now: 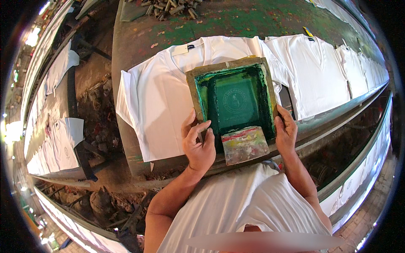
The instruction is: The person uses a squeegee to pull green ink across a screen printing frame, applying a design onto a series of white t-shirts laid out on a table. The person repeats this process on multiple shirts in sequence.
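Note:
Both my hands are on a wooden screen-printing frame [231,64] with dark green ink smeared round its inside and a round emblem in the middle of its mesh. My left hand [198,145] is closed at the frame's lower left edge, fingers bent. On the right edge, my right hand [285,130] grips with the thumb on the near side; its other fingertips are partly hidden. A paint-stained squeegee [245,146] leans inside the frame's near end, its handle sticking out toward me. Beneath the frame lies a white V-neck T-shirt [162,101], partly covered by it.
More white T-shirts [314,76] lie in a row to the right along the long stained table [236,21]. A heap of short brownish pieces [171,7] sits at the far side. Left of a debris-filled gap, another table carries a printed white shirt [59,145].

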A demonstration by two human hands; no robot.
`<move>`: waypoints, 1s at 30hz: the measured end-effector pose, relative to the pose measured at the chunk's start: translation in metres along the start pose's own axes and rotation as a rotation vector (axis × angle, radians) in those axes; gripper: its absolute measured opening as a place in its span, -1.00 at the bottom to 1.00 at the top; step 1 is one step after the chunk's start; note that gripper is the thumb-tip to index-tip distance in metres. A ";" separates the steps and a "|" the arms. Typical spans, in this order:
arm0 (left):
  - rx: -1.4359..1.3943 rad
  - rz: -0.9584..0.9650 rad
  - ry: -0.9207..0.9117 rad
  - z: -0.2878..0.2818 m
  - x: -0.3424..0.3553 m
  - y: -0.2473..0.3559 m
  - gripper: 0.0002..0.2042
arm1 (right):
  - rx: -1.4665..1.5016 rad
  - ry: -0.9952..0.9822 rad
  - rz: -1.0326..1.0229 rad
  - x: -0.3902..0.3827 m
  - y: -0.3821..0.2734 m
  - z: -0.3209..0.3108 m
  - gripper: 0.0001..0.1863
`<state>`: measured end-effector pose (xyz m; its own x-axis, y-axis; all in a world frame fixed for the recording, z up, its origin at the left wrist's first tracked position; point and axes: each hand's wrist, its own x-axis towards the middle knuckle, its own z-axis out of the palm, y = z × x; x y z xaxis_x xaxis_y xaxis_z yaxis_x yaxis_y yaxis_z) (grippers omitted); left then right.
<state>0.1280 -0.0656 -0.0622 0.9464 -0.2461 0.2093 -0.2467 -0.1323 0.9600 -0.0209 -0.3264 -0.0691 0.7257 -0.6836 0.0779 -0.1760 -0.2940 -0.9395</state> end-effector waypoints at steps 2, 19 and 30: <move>0.038 0.035 0.001 0.002 0.001 -0.002 -0.69 | -0.020 -0.011 -0.006 0.003 0.000 0.000 -0.57; 0.105 0.001 0.001 0.002 0.004 -0.006 -0.70 | -0.143 -0.024 -0.054 0.008 -0.001 0.002 -0.58; -0.008 -0.067 -0.024 -0.001 0.003 -0.012 -0.70 | -0.143 0.006 -0.126 0.010 -0.003 0.007 -0.64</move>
<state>0.1341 -0.0634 -0.0727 0.9556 -0.2595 0.1400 -0.1811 -0.1418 0.9732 -0.0087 -0.3274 -0.0679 0.7442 -0.6389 0.1947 -0.1767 -0.4694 -0.8651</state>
